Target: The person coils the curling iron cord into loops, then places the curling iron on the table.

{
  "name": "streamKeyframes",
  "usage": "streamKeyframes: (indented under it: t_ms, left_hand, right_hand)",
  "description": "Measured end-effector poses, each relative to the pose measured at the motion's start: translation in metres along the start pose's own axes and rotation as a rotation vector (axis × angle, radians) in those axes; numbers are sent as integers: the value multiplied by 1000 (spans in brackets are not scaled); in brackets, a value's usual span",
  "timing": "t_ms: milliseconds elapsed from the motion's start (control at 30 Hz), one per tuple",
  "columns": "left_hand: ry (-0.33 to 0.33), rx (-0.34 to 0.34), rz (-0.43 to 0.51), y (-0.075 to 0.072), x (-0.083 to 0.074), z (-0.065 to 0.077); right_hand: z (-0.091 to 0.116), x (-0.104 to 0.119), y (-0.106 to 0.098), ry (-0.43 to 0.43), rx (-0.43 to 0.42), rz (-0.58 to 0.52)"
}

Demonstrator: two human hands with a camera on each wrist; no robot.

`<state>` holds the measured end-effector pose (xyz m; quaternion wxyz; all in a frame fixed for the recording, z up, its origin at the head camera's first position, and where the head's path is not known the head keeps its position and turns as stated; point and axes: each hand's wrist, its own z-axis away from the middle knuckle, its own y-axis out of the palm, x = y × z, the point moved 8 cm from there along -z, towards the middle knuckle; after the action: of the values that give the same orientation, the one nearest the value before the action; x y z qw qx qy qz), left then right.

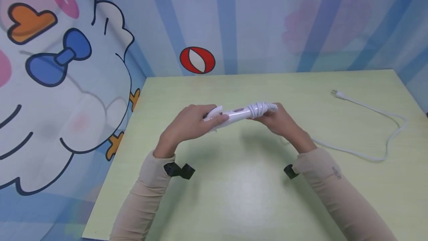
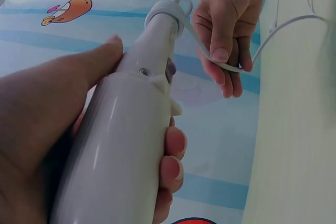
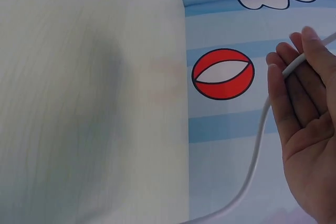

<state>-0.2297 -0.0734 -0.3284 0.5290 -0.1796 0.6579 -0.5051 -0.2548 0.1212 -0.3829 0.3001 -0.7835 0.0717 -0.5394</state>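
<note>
My left hand (image 1: pixel 188 124) grips a white hair-styling wand (image 1: pixel 239 115), apparently a curling iron, above the table. Its thumb lies along the body and its fingers curl round the far side, as the left wrist view shows. A white power cord (image 1: pixel 256 110) is wound in several turns around the wand's right end. Beside that end, my right hand (image 1: pixel 282 122) pinches the cord between thumb and fingers. In the right wrist view the cord (image 3: pixel 256 145) passes across those fingers and hangs down. A small dark button area (image 1: pixel 239 110) shows on the wand's body.
The rest of the cord (image 1: pixel 364 155) loops over the right side of the pale table (image 1: pixel 227 196), ending in a two-pin plug (image 1: pixel 340 95) near the back. A cartoon-printed wall (image 1: pixel 260 21) rises behind the table and on its left.
</note>
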Motion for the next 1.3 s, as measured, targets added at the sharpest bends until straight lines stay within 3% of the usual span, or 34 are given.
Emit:
streamKeyframes:
  t_ms: [233, 467, 533, 833, 1100, 1300]
  left_hand:
    - [76, 68, -71, 3, -6, 5]
    - [120, 121, -199, 9, -15, 7]
    - [117, 131, -233, 10, -16, 7]
    - [52, 168, -318, 19, -18, 4]
    - [5, 154, -365, 25, -13, -4]
    - [-39, 125, -388, 26, -8, -9]
  right_hand:
    - [-3, 13, 1, -152, 135, 118]
    - [-9, 11, 0, -55, 277, 208]
    - [-10, 15, -2, -69, 294, 260]
    - [-12, 42, -7, -191, 295, 495]
    - [-11, 59, -3, -160, 272, 657]
    - [-9, 63, 5, -126, 248, 703]
